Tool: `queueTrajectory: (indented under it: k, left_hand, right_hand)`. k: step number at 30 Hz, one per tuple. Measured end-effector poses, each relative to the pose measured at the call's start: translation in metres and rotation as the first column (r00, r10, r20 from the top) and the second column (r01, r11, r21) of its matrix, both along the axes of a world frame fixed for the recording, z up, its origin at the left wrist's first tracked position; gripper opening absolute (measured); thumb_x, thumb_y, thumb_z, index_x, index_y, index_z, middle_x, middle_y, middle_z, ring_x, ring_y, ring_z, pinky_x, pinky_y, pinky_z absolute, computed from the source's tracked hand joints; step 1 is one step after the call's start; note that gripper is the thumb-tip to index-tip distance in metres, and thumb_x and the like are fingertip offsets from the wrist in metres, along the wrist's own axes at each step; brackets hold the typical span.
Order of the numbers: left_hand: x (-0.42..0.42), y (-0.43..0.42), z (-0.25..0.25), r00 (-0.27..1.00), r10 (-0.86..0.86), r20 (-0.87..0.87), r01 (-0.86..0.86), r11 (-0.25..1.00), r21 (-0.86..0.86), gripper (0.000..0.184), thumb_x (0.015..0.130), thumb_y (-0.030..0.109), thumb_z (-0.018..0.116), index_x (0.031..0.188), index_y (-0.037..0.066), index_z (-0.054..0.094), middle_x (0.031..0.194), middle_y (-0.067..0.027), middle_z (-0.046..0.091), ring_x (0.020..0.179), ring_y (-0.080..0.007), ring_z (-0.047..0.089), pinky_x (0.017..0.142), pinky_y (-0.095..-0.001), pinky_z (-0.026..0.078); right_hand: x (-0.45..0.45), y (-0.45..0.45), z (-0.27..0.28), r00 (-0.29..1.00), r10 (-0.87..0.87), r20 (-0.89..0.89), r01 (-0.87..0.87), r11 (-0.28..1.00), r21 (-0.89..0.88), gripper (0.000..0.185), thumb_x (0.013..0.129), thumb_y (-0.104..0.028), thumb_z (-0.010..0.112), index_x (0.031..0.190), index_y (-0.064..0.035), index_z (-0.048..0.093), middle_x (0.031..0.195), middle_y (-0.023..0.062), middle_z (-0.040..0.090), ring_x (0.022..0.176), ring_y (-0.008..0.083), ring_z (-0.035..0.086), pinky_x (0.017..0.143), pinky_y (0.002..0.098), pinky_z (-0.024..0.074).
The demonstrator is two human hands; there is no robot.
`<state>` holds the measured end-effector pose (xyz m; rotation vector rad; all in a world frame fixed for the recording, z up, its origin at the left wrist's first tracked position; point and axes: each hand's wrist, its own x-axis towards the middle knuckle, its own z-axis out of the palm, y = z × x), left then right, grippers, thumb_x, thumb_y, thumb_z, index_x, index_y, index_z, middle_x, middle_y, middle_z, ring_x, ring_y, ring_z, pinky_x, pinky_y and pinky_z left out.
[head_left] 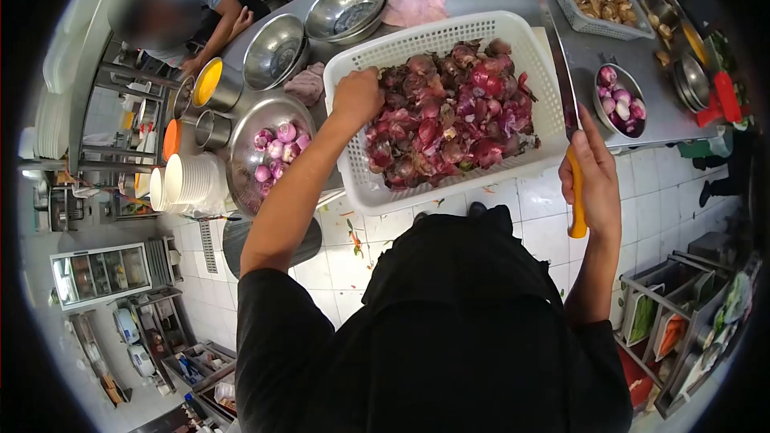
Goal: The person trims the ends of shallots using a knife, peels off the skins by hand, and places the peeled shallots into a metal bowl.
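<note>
My left hand (358,98) reaches over the left wall of a white perforated plastic basket (353,180), its fingers curled in beside the onions. Whatever those fingers hold, if anything, is hidden. Red onions (453,116) with dry, loose skins fill the basket. At the basket's right side, my right hand (595,176) is closed around the yellow handle of a long knife (576,196). The blade points away from me, along the basket's right edge. Peeled red onions (277,148) lie in a wide metal bowl (245,124) to the left.
Another metal bowl (601,116) of purple onions stands right. Beyond it is a basket (642,32) of brown food. Metal bowls (273,48), pink cloths (415,4) and stacked white containers (192,180) surround the work area. A person (216,16) is at the upper left.
</note>
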<state>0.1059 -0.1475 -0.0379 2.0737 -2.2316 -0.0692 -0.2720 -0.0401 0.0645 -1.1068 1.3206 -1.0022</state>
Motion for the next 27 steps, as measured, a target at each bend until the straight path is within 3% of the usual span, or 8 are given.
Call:
queueTrajectory:
  k: [5,8,14,20,24,27]
  left_hand:
    - [-0.008,-0.004,-0.001,0.990,0.079,0.118,-0.091,0.990,0.104,0.022,0.077,0.010,0.063,0.095,-0.001,0.068,0.098,-0.0245,0.068,0.094,-0.0419,0.067,0.085,-0.0473,0.054]
    - [-0.016,-0.007,0.014,0.982,-0.003,0.189,-0.055,0.952,0.302,0.026,0.076,0.011,0.065,0.099,0.000,0.068,0.101,-0.0235,0.068,0.097,-0.0412,0.067,0.086,-0.0462,0.054]
    - [-0.016,-0.005,0.010,0.987,0.071,0.141,-0.103,0.967,0.234,0.035,0.072,0.012,0.068,0.105,0.001,0.066,0.108,-0.0236,0.066,0.105,-0.0393,0.064,0.090,-0.0438,0.053]
    - [-0.007,0.003,0.035,1.000,0.013,-0.025,-0.013,1.000,-0.008,0.039,0.071,0.012,0.069,0.109,0.004,0.069,0.106,-0.0237,0.067,0.107,-0.0384,0.062,0.093,-0.0451,0.049]
    - [0.007,0.003,0.057,0.993,0.035,-0.111,-0.050,0.990,-0.135,0.040,0.070,0.009,0.068,0.109,0.005,0.069,0.102,-0.0238,0.068,0.100,-0.0382,0.065,0.089,-0.0457,0.051]
    - [0.005,0.005,0.068,0.973,0.016,-0.228,-0.031,0.998,-0.059,0.032,0.072,0.008,0.066,0.103,0.004,0.071,0.092,-0.0224,0.070,0.088,-0.0371,0.068,0.081,-0.0442,0.053]
  right_hand:
    - [-0.005,-0.006,-0.003,1.000,0.022,0.011,-0.022,1.000,0.002,0.066,0.101,-0.041,0.051,0.151,-0.0034,0.032,0.054,-0.0025,0.040,0.042,0.0061,0.037,0.041,0.0223,0.0302]
    - [-0.005,-0.006,-0.005,1.000,0.024,0.016,-0.024,1.000,0.008,0.066,0.101,-0.042,0.051,0.151,-0.0040,0.032,0.054,-0.0023,0.040,0.042,0.0064,0.037,0.041,0.0227,0.0302]
    - [-0.005,-0.003,-0.003,0.999,0.046,0.005,-0.047,0.998,0.042,0.066,0.100,-0.042,0.052,0.152,-0.0051,0.032,0.054,-0.0023,0.040,0.042,0.0066,0.037,0.041,0.0235,0.0301]
    - [-0.003,0.000,-0.004,1.000,0.019,0.000,-0.019,1.000,0.018,0.067,0.100,-0.043,0.052,0.152,-0.0049,0.032,0.055,-0.0028,0.040,0.041,0.0059,0.036,0.040,0.0230,0.0294]
    - [0.000,0.001,-0.003,1.000,0.024,0.000,-0.024,0.999,0.026,0.067,0.100,-0.043,0.053,0.152,-0.0049,0.032,0.055,-0.0033,0.040,0.041,0.0055,0.036,0.040,0.0226,0.0294]
    - [0.003,0.002,-0.003,1.000,0.023,-0.012,-0.023,0.999,0.025,0.066,0.101,-0.042,0.051,0.152,-0.0048,0.032,0.055,-0.0031,0.039,0.042,0.0054,0.036,0.040,0.0225,0.0288]
